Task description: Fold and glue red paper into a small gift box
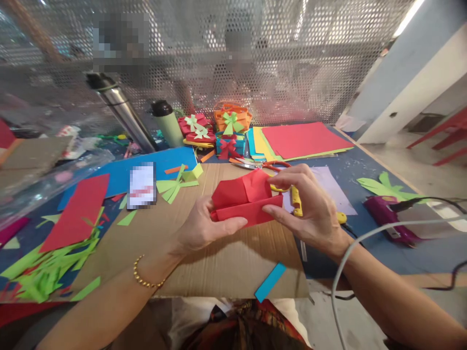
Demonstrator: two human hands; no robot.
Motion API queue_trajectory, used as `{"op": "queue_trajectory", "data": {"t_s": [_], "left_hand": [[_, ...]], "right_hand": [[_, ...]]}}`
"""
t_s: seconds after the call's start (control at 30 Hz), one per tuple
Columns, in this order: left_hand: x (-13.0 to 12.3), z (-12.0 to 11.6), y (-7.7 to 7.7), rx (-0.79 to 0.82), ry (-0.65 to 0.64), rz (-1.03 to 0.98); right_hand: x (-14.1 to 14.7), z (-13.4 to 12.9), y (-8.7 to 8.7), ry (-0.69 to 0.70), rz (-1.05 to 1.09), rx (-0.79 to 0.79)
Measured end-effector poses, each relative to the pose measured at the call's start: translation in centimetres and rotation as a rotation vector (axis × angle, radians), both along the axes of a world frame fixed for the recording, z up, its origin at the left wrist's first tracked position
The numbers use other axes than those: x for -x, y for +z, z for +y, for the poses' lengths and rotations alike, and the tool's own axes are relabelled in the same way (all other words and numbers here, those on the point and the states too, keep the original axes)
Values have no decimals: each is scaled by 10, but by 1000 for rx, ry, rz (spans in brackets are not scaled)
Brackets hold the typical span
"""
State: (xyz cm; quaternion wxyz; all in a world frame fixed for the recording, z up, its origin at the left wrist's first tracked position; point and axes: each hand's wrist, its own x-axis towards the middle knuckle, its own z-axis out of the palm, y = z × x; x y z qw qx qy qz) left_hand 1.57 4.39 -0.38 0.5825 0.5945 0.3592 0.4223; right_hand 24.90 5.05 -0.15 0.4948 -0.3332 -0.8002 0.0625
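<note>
A folded red paper box [248, 197] is held above a brown cardboard sheet [204, 272], with its upper flap raised. My left hand [204, 223] grips its left end, thumb along the front face and fingers hidden behind. At the right end my right hand [310, 209] pinches the box, thumb on the front edge and fingertips at the flap. Scissors with orange handles [277, 166] lie just behind the box. A blue paper strip [270, 282] rests near the cardboard's front edge.
Behind stand a steel bottle [126, 114], a green bottle [168, 124] and small bow-topped paper boxes [231, 124]. Colored sheets [299, 141] lie back right. Green scraps [47, 272] are at left, a purple glue gun [390, 221] and white cable [383, 227] at right.
</note>
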Motion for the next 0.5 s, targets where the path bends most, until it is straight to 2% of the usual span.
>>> {"op": "queue_trajectory", "data": {"t_s": [0.2,0.27,0.5], "left_hand": [[2,1,-2,56,-24,-42],[2,2,-3,66,-21,-34],[-1,4,-4,100,11,-36]], "right_hand": [[2,4,-10,147,106,516],[3,5,-12,161,115,567],[3,7,-14,168,172,572]]}}
